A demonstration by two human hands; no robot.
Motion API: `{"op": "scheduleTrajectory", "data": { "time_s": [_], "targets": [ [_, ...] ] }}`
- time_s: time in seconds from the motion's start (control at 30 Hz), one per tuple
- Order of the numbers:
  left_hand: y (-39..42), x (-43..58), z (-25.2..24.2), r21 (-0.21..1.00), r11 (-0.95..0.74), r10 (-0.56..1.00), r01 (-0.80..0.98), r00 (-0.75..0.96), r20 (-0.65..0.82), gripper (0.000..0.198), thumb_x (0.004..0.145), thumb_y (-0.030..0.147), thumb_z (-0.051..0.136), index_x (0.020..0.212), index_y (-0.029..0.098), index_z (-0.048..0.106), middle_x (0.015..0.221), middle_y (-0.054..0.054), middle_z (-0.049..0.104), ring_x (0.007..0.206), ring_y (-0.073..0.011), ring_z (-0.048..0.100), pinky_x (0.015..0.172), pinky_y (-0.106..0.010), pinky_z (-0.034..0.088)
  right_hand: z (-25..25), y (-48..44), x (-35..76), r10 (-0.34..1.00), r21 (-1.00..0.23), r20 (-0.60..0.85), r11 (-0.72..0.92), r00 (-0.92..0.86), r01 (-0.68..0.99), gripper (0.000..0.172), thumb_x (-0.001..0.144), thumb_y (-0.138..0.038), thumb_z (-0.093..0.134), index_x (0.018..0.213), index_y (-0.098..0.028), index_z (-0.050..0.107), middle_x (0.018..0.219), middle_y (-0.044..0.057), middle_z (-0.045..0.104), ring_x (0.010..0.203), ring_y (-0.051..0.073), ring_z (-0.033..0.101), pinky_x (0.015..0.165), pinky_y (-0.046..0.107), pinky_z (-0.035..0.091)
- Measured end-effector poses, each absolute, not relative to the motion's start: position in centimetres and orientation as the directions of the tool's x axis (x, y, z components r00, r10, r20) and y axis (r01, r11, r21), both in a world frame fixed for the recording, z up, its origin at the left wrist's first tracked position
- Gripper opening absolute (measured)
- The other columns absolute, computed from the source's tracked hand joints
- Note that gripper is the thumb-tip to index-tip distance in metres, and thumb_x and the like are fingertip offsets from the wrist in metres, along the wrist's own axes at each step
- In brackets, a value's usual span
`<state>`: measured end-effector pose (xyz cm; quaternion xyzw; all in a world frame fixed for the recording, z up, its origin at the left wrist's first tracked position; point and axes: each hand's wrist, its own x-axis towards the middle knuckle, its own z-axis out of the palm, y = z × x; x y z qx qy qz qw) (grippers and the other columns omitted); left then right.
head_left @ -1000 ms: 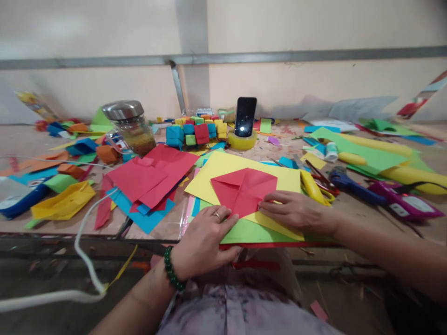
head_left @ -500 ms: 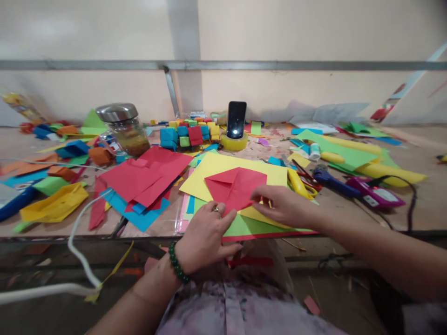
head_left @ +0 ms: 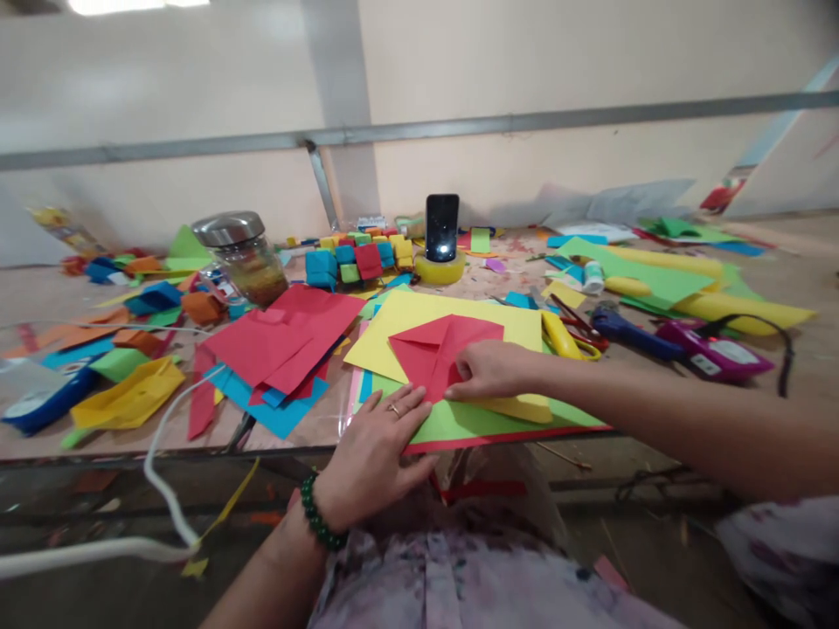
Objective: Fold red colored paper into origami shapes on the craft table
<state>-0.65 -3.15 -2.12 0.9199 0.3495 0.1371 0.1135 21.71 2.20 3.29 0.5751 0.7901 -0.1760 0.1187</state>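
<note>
A folded red paper (head_left: 436, 349) lies on a yellow sheet (head_left: 386, 325), with green sheets (head_left: 485, 421) beneath. My left hand (head_left: 380, 445) rests flat with fingers spread, its fingertips at the lower left edge of the red paper. It wears a ring and a dark green bead bracelet. Curled into a fist, my right hand (head_left: 488, 369) presses its knuckles and thumb on the right part of the red paper and hides that edge. I see nothing held in its fingers.
To the left are red sheets (head_left: 281, 336), a lidded glass jar (head_left: 242, 262) and a white cable (head_left: 154, 463). Behind stand small paper cubes (head_left: 357, 260) and a phone (head_left: 441, 229) in a yellow tape roll (head_left: 440, 269). Yellow-handled scissors (head_left: 560, 336) and a blue-handled tool (head_left: 635, 336) lie right.
My right hand has moved slightly left and curled its fingers down onto the red paper. My left hand has slid a little left and lies flatter. The camera view has tilted slightly.
</note>
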Motion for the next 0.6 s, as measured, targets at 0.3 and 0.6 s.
{"op": "scheduleTrajectory", "data": {
  "time_s": [0.3,0.6],
  "targets": [
    [-3.1,-0.7,-1.7,0.339,-0.710,0.687,0.617,0.714,0.138,0.053,0.081,0.036,0.063,0.132,0.022,0.054,0.144,-0.008,0.048,0.133,-0.0279,0.044,0.108,-0.052,0.035,3.0,2.3,27.5,0.877,-0.144,-0.449,0.117,-0.171,0.983,0.039,0.080,-0.051,0.049,0.065,-0.017,0.062,0.061,0.003,0.057,0.057,0.015,0.049,0.051,0.027,0.029],
    [-3.3,-0.6,-1.6,0.354,-0.699,0.699,0.621,0.698,0.156,0.049,0.080,0.034,0.065,0.126,0.022,0.056,0.142,-0.010,0.050,0.131,-0.0304,0.043,0.108,-0.055,0.031,3.4,-0.3,24.5,0.960,-0.098,-0.060,0.265,-0.272,0.959,0.027,0.085,-0.041,0.051,0.080,-0.020,0.067,0.078,0.008,0.068,0.072,0.021,0.060,0.058,0.028,0.036]
  ]
}}
